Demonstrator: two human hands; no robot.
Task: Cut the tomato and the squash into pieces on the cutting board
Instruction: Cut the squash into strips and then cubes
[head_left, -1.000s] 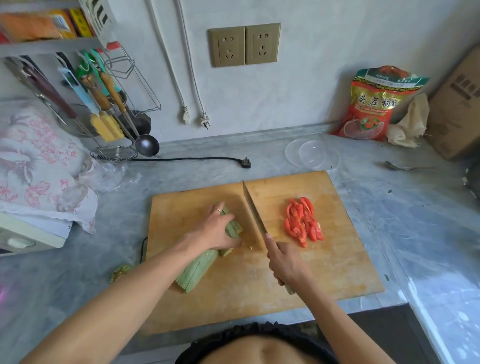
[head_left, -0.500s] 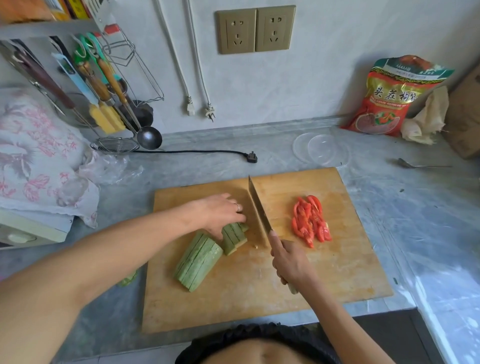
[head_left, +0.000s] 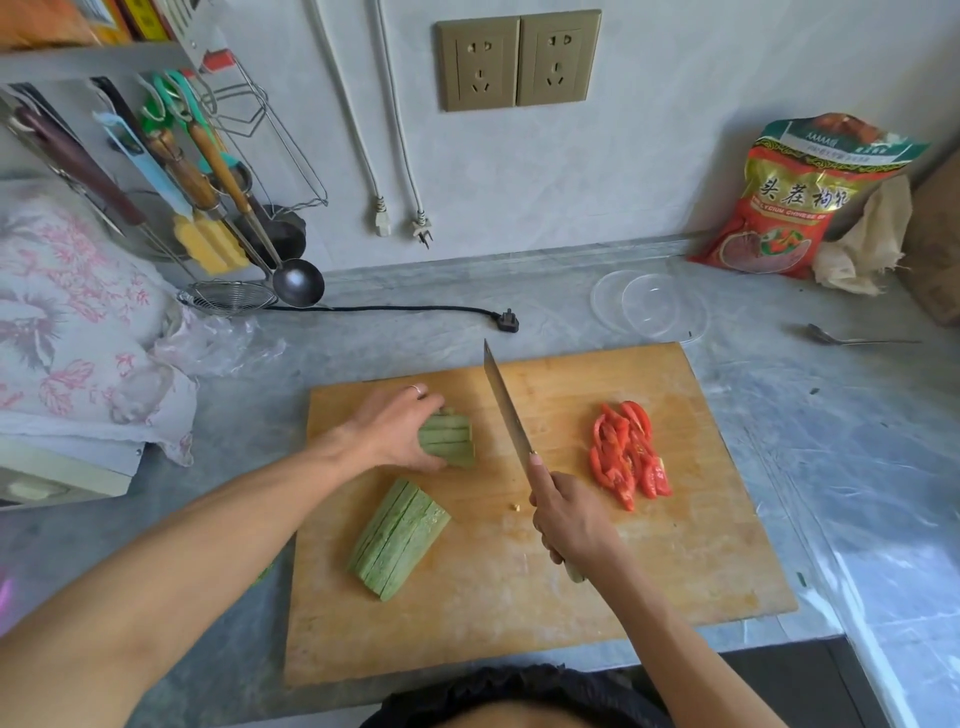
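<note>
A wooden cutting board (head_left: 597, 613) lies on the grey counter. Red tomato slices (head_left: 626, 454) are piled on its right half. A short stack of pale green squash strips (head_left: 451, 435) lies crosswise at the board's upper left, and my left hand (head_left: 392, 428) grips its left end. A longer bundle of sliced squash (head_left: 397, 538) lies diagonally below it, untouched. My right hand (head_left: 569, 519) holds a long knife (head_left: 506, 402) by its handle, forefinger along the spine. The blade points away from me, just right of the short squash stack.
Clear plastic lids (head_left: 652, 306) lie behind the board, with a black plug and cord (head_left: 506, 319) to their left. A spoon (head_left: 852, 338) and a red snack bag (head_left: 800, 197) are at the right. Hanging utensils (head_left: 218, 208) and a floral cloth (head_left: 67, 322) fill the left.
My left hand has turned the short squash stack crosswise and slid it up-left, apart from the longer bundle. The knife stays in my right hand, its blade raised beside the stack.
</note>
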